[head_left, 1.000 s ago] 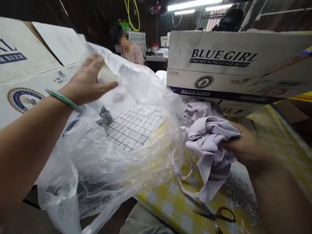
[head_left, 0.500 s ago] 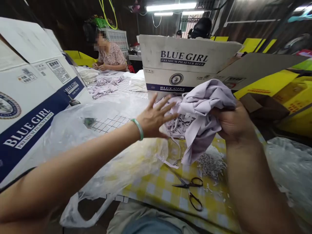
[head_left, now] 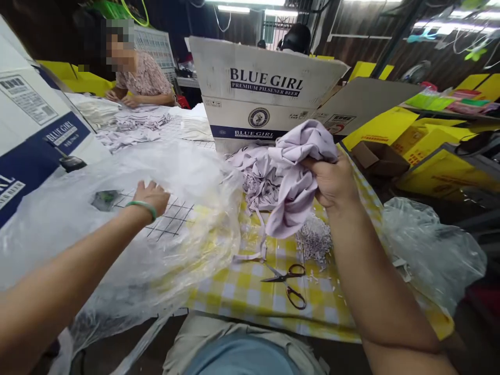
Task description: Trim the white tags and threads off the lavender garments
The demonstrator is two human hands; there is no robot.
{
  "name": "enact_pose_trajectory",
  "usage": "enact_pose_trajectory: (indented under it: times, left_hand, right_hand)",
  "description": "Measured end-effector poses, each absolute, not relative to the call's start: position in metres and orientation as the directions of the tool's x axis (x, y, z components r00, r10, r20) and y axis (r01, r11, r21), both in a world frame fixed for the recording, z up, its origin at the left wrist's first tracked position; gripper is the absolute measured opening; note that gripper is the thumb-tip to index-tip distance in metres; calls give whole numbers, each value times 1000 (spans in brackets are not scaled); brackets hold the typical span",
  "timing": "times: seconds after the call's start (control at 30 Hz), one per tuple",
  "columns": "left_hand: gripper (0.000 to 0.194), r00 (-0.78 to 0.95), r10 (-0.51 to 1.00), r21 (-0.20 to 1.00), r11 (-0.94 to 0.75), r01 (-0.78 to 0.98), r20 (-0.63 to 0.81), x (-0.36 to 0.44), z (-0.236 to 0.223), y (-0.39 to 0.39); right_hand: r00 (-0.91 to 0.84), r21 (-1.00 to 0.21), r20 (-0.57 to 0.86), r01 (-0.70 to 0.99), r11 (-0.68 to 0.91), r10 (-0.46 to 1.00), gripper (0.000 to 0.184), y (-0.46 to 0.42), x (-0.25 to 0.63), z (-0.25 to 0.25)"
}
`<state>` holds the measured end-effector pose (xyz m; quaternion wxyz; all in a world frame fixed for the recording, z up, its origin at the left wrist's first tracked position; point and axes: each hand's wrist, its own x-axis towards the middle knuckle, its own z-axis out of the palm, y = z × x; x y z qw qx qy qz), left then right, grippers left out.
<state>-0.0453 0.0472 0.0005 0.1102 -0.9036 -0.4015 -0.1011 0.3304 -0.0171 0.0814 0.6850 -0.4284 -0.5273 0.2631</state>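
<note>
1. Head view, and the big change is the bag (head_left: 128,281): a second ago it's puffed up high, now it's slumped low across the left of the bench (head_left: 250,289). My read: way less plastic in the way of the handwork.

2. Left hand (head_left: 150,198) has moved too. Half a second ago it's stretched out by the pile (head_left: 260,174) with fingers spread wide; now it's back over the bag, fingers bent and fairly close together. Can't tell if they're pinching film or just pressing on it.

3. Right hand (head_left: 336,179) hasn't let go of the cloth (head_left: 295,200). Fingers are closed around its upper right side, thumb across the front, the rest hanging down in bunched folds.

4. So the cloth is up off the bench, in front of the pile. Whether the two touch, no idea. Looks to me like handling the cloth is on pause while the left hand deals with plastic.

5. Stuff that hasn't budged: scissors (head_left: 275,278) lying with blades parted near the front edge, scraps (head_left: 316,239) heaped just below the cloth, and the box (head_left: 250,96) behind the pile. A strap (head_left: 250,257) trails near the scissors, but I can't see what it's attached to.
</note>
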Motion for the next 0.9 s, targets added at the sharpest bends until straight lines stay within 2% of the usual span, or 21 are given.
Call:
enact_pose_trajectory:
  times: [0.07, 0.13, 0.17, 0.2, 0.23, 0.27, 0.3, 0.37, 0.43, 0.53, 0.6, 0.67, 0.73, 0.8, 0.83, 0.9]
  left_hand:
    - [22, 609, 728, -92, -615, 783, 316, -15, -4, 22]
    - [24, 657, 689, -56, -676, 735, 306, 24, -15, -9]
    - [23, 731, 626, -38, -752, 658, 272, 41, -22, -22]
    - [25, 854, 481, -13, -870, 493, 197, 56, -30, -31]
    - [27, 914, 382, 21, -923, 383, 139, 64, -37, -35]
    - [29, 931, 353, 46, -935, 351, 89, 67, -43, -34]
    - [31, 923, 381, 52, -924, 379, 48, 63, -47, -29]
    - [35, 846, 533, 11, -846, 533, 14, 39, -52, -6]
    - [35, 757, 652, -22, -757, 653, 41, 7, -51, 20]
    - [34, 667, 741, -33, -667, 745, 82, -29, -47, 49]
    - [35, 615, 783, -29, -615, 788, 94, -38, -46, 59]
    - [40, 562, 822, -25, -562, 827, 96, -38, -48, 65]
    - [44, 519, 851, -28, -518, 855, 86, -36, -51, 70]
    - [42, 499, 865, -32, -498, 867, 59, -35, -53, 72]
    - [39, 497, 867, -32, -496, 868, 42, -34, -52, 71]
    - [31, 494, 869, -28, -494, 869, 19, -28, -48, 64]
  right_hand:
    - [310, -843, 536, 138, 520, 785, 40, -5, 320, 83]
    - [315, -840, 542, 164, 518, 779, 38, 7, 310, 83]
    - [311, -844, 535, 173, 507, 785, 38, 13, 304, 82]
    - [303, -850, 527, 185, 493, 794, 38, 17, 299, 80]
    - [292, -853, 522, 203, 481, 802, 38, 21, 295, 78]
    - [278, -851, 523, 224, 475, 805, 39, 23, 292, 76]
    - [263, -843, 533, 247, 478, 804, 40, 24, 289, 74]
    - [241, -814, 570, 295, 500, 785, 41, 22, 285, 70]
    - [231, -788, 594, 362, 498, 771, 44, 18, 280, 65]
    - [239, -778, 564, 475, 412, 790, 48, 12, 262, 52]
    - [209, -782, 492, 534, 323, 845, 51, 7, 247, 35]
    - [81, -761, 349, 606, 232, 933, 54, -1, 234, 12]
    - [-114, -682, 152, 707, 188, 982, 56, -16, 230, -13]
    - [-253, -569, 17, 793, 218, 967, 60, -42, 239, -36]
    - [-279, -521, 14, 817, 245, 960, 60, -59, 247, -47]
    - [-291, -454, 96, 838, 303, 952, 49, -97, 268, -66]
